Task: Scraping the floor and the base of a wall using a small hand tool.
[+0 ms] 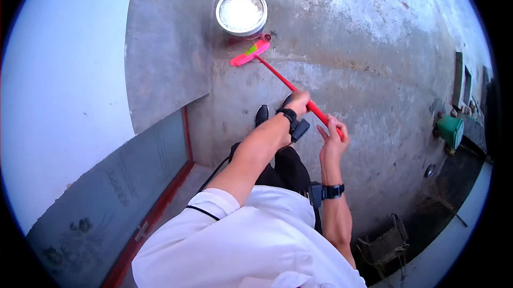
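Observation:
A broom [278, 76] with a red handle slants across the floor in front of me. Its bright pink head [250, 54] has a yellow-green patch and lies at the far end, close to a round metal container. My left hand [299, 102] is wrapped around the middle of the handle. Nearer me and to the right, my right hand [334, 132] grips the handle's upper end, thumb and fingers around it. The round container [240, 32] has a pale, shiny top; whether that is a lid or its contents I cannot tell.
On the left a white wall [59, 74] rises with a grey lower band, beside a red-framed doorway [160, 208]. The floor [374, 95] is worn concrete. At the right stand a green bin [450, 131] and a ledge with small objects. A dark frame-like object [387, 242] lies lower right.

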`<state>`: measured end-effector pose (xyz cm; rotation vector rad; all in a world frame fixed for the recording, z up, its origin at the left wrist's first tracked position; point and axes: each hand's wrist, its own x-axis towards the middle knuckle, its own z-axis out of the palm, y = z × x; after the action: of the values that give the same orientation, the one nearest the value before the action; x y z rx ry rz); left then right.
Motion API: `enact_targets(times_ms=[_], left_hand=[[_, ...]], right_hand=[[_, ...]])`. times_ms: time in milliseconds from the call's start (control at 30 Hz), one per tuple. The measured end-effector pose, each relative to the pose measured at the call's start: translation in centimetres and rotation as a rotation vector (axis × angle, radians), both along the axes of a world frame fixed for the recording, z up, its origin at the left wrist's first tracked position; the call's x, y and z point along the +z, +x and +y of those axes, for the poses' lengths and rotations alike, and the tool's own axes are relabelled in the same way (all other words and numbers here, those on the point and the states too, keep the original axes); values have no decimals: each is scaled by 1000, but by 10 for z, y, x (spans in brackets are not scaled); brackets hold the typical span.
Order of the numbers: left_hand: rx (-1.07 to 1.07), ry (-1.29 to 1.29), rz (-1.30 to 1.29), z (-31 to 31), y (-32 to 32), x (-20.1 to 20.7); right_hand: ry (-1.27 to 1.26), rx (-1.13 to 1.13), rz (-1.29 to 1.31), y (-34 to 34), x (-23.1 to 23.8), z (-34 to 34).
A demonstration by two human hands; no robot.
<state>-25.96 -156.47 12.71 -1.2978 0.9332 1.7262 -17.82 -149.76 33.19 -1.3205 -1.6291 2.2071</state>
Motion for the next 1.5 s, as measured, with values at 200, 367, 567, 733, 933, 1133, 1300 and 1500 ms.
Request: enact_targets(times_ms=[200,367,567,733,933,1133,1300,1500], left_hand=[[-37,-153,18,54,51,42],[24,-275,68,19,46,21],[-5,-284,-80,-4,12,-15],[-75,-95,18,83,47,16],[-110,56,117,129,59,111],[-16,-290,87,94,50,105],[66,-392,-37,27,22,44],[-128,-145,36,90,41,83]], right_hand=[[41,-32,100,41,44,40],[-106,-21,83,26,24,36],[-238,-80,-25,5,-16,14],[21,-148,5,33,34,48],[519,100,118,64,76,66],[316,66,128,41,76,78],[-113,69,2,13,15,47],[230,26,-1,39,61,59]])
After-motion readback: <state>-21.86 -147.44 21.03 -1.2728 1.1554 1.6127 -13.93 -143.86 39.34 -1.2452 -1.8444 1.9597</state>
